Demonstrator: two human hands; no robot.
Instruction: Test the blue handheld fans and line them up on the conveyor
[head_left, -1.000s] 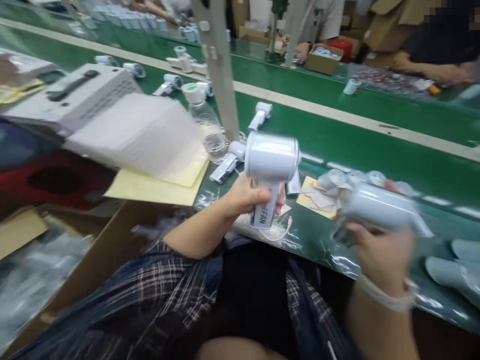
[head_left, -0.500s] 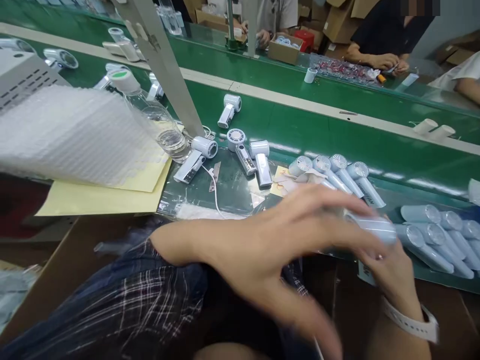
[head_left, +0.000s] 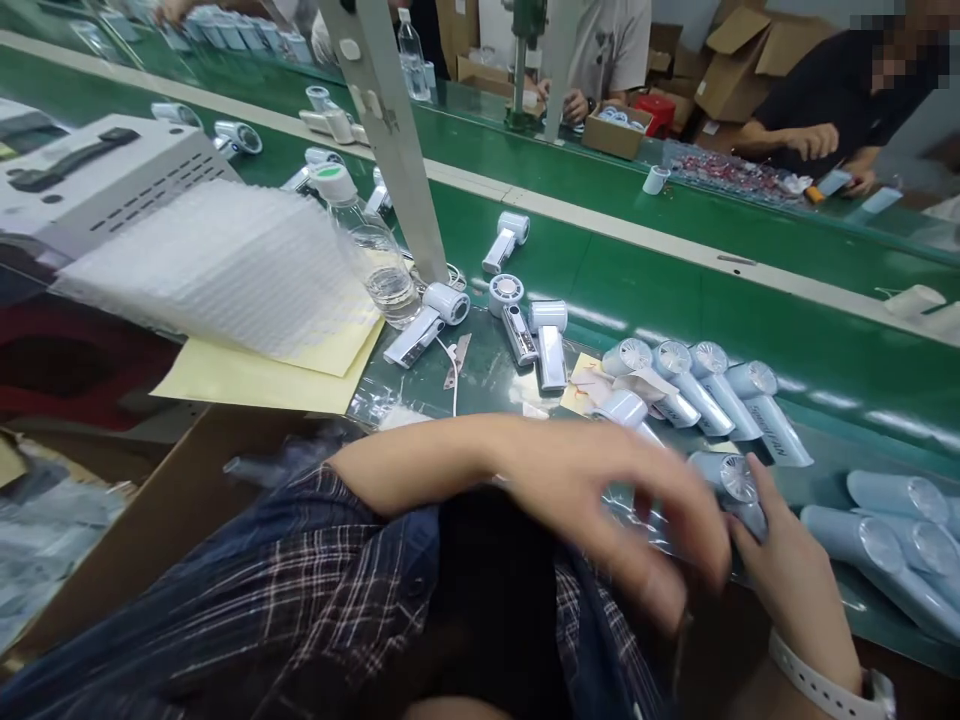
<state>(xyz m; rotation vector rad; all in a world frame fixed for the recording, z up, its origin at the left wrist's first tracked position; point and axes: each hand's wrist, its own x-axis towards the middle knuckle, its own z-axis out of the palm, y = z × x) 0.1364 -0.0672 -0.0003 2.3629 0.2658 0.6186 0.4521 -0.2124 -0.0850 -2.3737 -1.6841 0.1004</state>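
My right hand (head_left: 795, 570), with a white watch band at the wrist, has its thumb and fingers around a light-blue handheld fan (head_left: 739, 480) at the table's front edge. Reaching across from the left, my left hand (head_left: 615, 490) is blurred by motion, its fingers apart and curved with nothing between them, just left of that fan. Behind the hands, several wrapped fans (head_left: 709, 390) lie side by side, some with printing. More wrapped fans (head_left: 877, 545) lie at the right. Unwrapped fans (head_left: 551, 345) rest on the table left of centre.
A clear bottle (head_left: 390, 280) stands beside a metal post (head_left: 397, 150). White bubble-wrap sheets (head_left: 232, 260) and yellow paper (head_left: 262, 385) lie at the left, near a white machine (head_left: 112, 190). Across the green belt (head_left: 622, 280), people work by cardboard boxes.
The view has shifted left. My left hand has drawn back from in front of my right hand, and the fan in my right hand has come down to the table edge.
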